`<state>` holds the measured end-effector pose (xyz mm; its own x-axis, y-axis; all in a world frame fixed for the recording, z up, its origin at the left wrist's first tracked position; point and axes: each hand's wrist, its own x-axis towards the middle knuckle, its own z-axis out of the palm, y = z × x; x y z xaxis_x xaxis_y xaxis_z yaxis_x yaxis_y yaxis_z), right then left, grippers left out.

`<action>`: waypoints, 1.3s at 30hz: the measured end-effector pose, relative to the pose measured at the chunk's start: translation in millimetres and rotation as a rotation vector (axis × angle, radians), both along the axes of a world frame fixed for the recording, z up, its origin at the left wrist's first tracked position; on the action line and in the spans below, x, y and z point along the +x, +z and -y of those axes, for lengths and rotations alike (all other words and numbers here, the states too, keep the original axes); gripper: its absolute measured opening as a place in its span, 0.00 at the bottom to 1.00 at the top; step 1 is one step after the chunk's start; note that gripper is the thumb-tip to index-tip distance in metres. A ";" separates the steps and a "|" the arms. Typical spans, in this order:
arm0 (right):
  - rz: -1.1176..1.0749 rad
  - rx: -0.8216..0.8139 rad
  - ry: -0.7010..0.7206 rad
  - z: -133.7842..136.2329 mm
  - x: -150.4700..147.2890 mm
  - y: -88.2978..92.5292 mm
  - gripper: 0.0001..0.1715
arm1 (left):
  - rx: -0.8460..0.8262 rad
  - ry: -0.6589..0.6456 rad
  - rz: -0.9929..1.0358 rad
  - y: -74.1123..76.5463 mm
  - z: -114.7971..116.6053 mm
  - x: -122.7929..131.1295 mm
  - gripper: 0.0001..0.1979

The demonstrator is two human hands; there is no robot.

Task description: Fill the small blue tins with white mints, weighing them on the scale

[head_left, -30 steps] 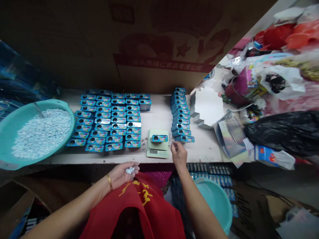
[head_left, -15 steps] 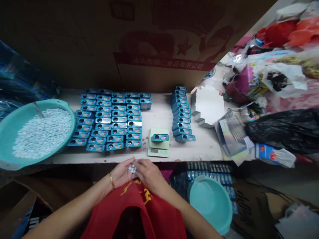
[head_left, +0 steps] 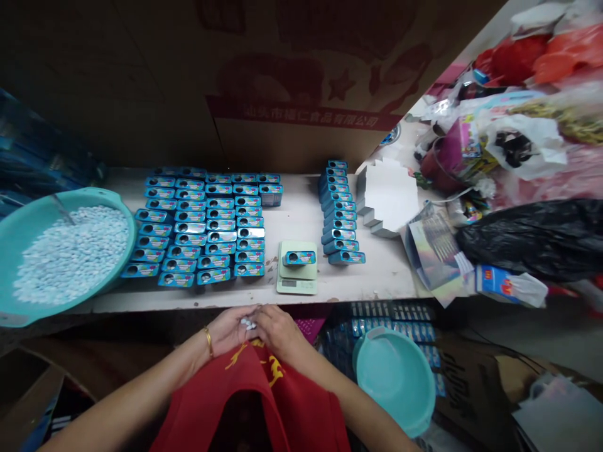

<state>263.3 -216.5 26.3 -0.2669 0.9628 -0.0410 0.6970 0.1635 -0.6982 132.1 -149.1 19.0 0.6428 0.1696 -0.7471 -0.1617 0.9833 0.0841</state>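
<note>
My left hand (head_left: 227,329) is cupped palm up near the table's front edge, holding a few small white candies (head_left: 247,323). Over that palm, my right hand (head_left: 279,329) has its fingers bent together against the candies; whether one is pinched between its fingertips I cannot tell. Beyond my hands, a pale green digital scale (head_left: 296,287) bears one blue tin (head_left: 300,258) with a dark round hole in its top. Rows of similar blue tins (head_left: 181,252) stand to the left, some with white candies showing at the hole. Another column of blue tins (head_left: 340,224) stands right of the scale.
On the left, a turquoise basin (head_left: 123,207) holds a heap of white candies and a scoop. A white cardboard stack (head_left: 391,194) sits right of the tins. Below the table is another turquoise basin (head_left: 396,383). A large cardboard box (head_left: 292,141) rises behind; bags clutter the right.
Fewer candies show in my left palm than before, and my right fingers have drawn closer over them. The whole view has shifted slightly; the tin is still on the scale.
</note>
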 end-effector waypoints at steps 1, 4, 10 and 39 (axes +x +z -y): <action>-0.051 -0.005 -0.022 -0.3 0.9 1.1 0.12 | 0.000 0.003 0.002 0.9 -0.4 0.8 0.04; -0.218 0.016 -0.128 -5.0 10.9 8.5 0.11 | 0.023 0.015 -0.002 1.0 -2.1 2.6 0.05; -0.249 0.187 -0.518 -42.1 58.8 17.5 0.10 | 0.058 -0.039 -0.052 -4.2 -4.8 2.7 0.12; -0.194 0.264 -0.650 -63.9 87.4 0.9 0.11 | 0.065 -0.010 -0.115 -8.4 -3.9 -12.2 0.11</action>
